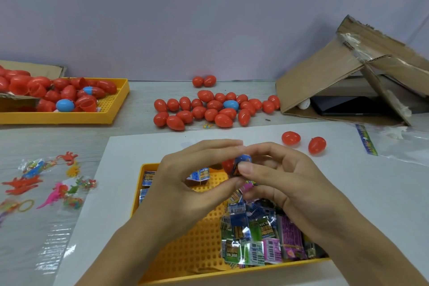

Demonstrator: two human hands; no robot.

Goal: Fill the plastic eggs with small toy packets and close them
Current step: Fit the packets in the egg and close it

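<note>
Centrally, both hands point(234, 169) pinching a packet point(242, 162) into a red egg half point(228, 165), axis unclear.

Bare white sheet point(348, 193) lies right of the near yellow tray point(185, 239). Beyond it, two loose red eggs point(304, 141) and the egg cluster point(216, 109) block the way; a tipped cardboard box point(336, 76) fills the far right.

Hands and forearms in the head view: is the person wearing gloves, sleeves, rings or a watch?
No. Both the left hand and the right hand are bare, without gloves or visible rings. The forearms are uncovered to the frame edge, with no sleeve, watch or band showing.
</note>
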